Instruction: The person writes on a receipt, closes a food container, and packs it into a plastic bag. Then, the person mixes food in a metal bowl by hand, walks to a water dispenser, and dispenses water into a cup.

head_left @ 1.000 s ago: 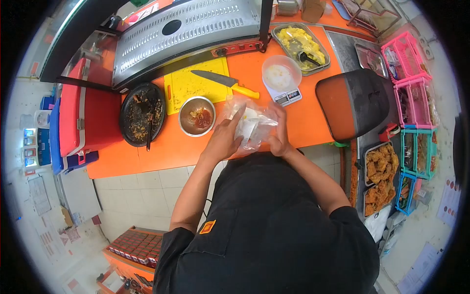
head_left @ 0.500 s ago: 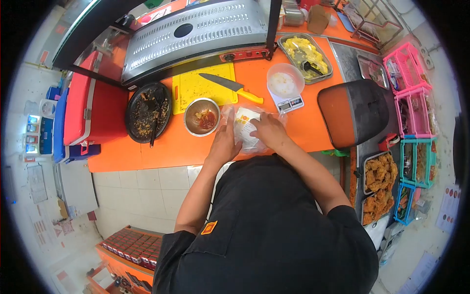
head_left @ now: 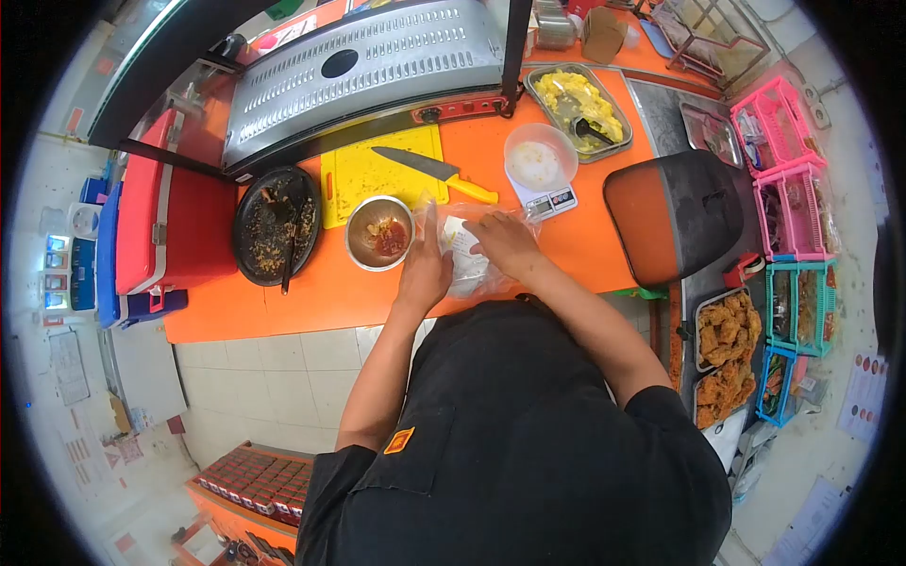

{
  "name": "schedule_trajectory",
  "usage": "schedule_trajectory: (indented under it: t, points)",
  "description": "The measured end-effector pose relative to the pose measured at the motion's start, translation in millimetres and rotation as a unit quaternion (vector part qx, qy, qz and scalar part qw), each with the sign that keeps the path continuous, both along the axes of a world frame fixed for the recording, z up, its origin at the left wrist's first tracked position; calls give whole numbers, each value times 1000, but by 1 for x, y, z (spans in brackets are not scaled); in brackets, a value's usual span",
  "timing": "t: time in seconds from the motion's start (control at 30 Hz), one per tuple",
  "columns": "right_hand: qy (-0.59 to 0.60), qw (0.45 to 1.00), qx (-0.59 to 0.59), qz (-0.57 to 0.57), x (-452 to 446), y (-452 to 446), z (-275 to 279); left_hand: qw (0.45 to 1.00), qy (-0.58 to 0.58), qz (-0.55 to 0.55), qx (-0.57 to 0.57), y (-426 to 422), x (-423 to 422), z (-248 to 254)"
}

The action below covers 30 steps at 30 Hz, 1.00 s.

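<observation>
On the orange counter (head_left: 321, 302), near its front edge, lies a white paper packet (head_left: 461, 243) inside a clear plastic bag (head_left: 491, 281). My left hand (head_left: 427, 264) rests along the bag's left side, fingers stretched forward. From the right, my right hand (head_left: 505, 243) lies over the packet, its fingertips on the white paper; whether it grips anything is hard to tell. Left of my hands sits a metal bowl (head_left: 363, 253) with reddish and pale contents. A knife with a yellow handle (head_left: 472, 191) lies partly on the yellow cutting board (head_left: 354, 179), beyond the bowl.
A black plate (head_left: 250, 255) with crumbs is left of the bowl. A plastic tub (head_left: 541, 137) stands on a scale (head_left: 552, 204). Behind it is a tray of yellow food (head_left: 576, 90). A black-rimmed lid (head_left: 694, 208) and trays of fried food (head_left: 727, 330) are at right.
My right hand has moved from the bag's right side onto the packet. The paper lies flatter, and my left hand stays along the left side. The view has shifted slightly.
</observation>
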State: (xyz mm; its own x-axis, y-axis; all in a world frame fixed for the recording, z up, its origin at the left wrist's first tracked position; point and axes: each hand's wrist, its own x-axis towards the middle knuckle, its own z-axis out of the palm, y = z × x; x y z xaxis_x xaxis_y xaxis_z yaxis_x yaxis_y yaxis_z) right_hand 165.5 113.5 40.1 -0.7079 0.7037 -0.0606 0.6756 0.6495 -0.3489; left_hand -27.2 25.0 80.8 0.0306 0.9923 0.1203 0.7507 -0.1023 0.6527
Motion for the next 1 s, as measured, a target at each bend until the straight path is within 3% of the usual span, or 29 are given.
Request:
schedule_trajectory:
  t: [0.17, 0.37, 0.43, 0.47, 0.53, 0.63, 0.7, 0.73, 0.8, 0.83, 0.87, 0.93, 1.0]
  points:
    - [-5, 999, -20, 24, 7, 5, 9, 1000, -4, 17, -2, -6, -2, -9]
    - [-7, 998, -9, 57, 6, 10, 9, 992, -81, 43, -82, -6, -5, -7]
    - [-2, 998, -10, 64, 6, 12, 7, 999, 38, 13, 18, -7, -6, -9]
    - [-9, 998, -2, 66, 4, 14, 6, 999, 38, 11, 18, -5, -7, -9]
    - [-17, 998, 3, 65, 1, 12, 15, 994, 6, -50, -96, 0, -4, 7]
    - [-43, 997, -12, 65, 3, 11, 19, 996, 39, -69, -42, 5, -5, -5]
    - [71, 990, 73, 98, 11, 10, 4, 996, 36, -73, -47, 9, -6, -4]
    - [70, 990, 70, 98, 17, 4, 20, 995, 33, -74, -55, 8, -5, 0]
    - [249, 949, 195, -12, 28, -11, 53, 993, 16, -73, -92, 8, -5, 5]
    - [249, 949, 194, -12, 29, -20, 56, 989, -1, -74, -126, 9, -5, 6]
    - [231, 941, 200, -147, 30, -29, 58, 989, -1, -75, -126, 9, -5, 6]
    - [207, 915, 203, -282, 35, -31, 43, 992, 52, -96, -61, 8, -3, 5]
    - [208, 932, -8, -297, 41, -29, 10, 990, 64, -120, -39, 12, -1, 2]
